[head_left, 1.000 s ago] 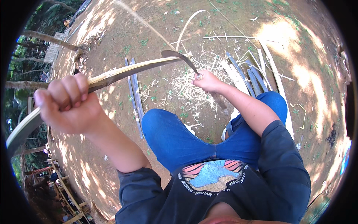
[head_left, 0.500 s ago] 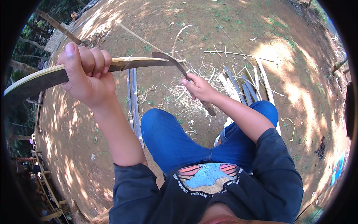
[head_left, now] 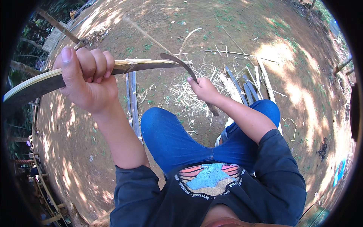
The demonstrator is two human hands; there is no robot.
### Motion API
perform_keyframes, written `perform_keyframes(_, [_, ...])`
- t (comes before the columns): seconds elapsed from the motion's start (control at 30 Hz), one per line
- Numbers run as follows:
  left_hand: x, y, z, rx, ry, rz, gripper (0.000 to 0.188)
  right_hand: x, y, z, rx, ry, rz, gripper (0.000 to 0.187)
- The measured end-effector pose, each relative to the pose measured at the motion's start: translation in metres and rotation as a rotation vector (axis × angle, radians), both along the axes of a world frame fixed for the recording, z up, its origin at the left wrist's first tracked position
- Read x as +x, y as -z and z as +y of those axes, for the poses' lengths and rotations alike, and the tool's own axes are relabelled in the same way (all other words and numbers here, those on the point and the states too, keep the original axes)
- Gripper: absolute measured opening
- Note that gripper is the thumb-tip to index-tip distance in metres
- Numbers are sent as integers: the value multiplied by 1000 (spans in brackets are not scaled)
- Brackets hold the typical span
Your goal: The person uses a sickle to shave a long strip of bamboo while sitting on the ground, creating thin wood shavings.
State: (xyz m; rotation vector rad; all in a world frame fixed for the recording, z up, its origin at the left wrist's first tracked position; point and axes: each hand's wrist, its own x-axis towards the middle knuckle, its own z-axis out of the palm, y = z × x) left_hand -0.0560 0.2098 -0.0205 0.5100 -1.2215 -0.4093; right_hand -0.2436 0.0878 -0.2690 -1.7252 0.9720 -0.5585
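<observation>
My left hand (head_left: 89,77) is raised on the left, its fingers wrapped round a long bamboo strip (head_left: 153,65), pale on its upper edge and dark along its side. In my right hand (head_left: 205,90) is a knife (head_left: 186,67) with a dark curved blade; its wooden handle sticks out below the fist. The blade lies across the strip's far end. Past it a thin pale sliver (head_left: 149,36) slants up to the left, and a curled shaving (head_left: 189,34) arches up beside it. Whether the sliver is still joined to the strip, I cannot tell.
A heap of pale shavings (head_left: 185,92) covers the dirt ground beyond my knees. Dark and pale bamboo strips (head_left: 236,87) lie by my right knee. Two long dark strips (head_left: 133,100) lie left of my left knee. Poles and a bamboo fence (head_left: 45,185) border the left side.
My right hand and the knife have shifted slightly to the right. The sliver and curled shaving at the blade have moved right too. My left hand keeps its grip on the strip.
</observation>
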Motion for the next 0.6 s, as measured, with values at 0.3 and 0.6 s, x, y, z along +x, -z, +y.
perform_keyframes(0.3, [-12,1,4,31,-58,79,40,-27,51,-25,-267,-11,353,51])
perform_keyframes(0.6, [-8,8,-10,59,-38,123,44,-8,50,-5,76,52,60,55])
